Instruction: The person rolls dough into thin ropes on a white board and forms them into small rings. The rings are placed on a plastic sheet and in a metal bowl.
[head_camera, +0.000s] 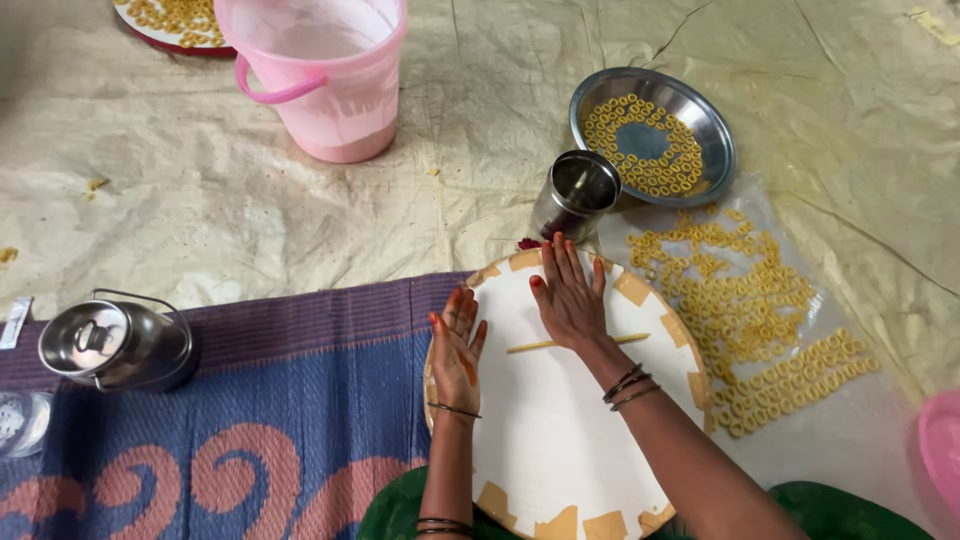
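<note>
At the centre of the round white board (560, 420), the right hand (570, 300) lay flat, palm down, fingers straight and together, pressing on a thin strand of dough (575, 343). Only the two ends of that strand showed — the middle was hidden beneath the palm. The left hand (455, 345) rested at the board's left rim, fingers loosely together and slightly curled, gripping nothing; whether it touched the rim or only the board's face could not be made out.

The board's near edge was cut off by the frame, and both forearms ran out of view at the bottom. Tan patches ringed the board's rim.

Just beyond the right fingertips stood a steel tumbler (575, 193), close to the board's far edge, its contents not discernible. Behind it sat a steel bowl (700, 110) holding small yellow rings. More rings (745, 310) lay spread on a clear plastic sheet (860, 440) right of the board, the nearest rows just beside its rim, leaving little room on that side.

To the left, the patterned mat (250, 430) gave open room as far as a lidded steel can (115, 345). A pink bucket (320, 70) stood well apart at the far side, its top cropped — the plate (170, 25) behind it was mostly out of frame.
</note>
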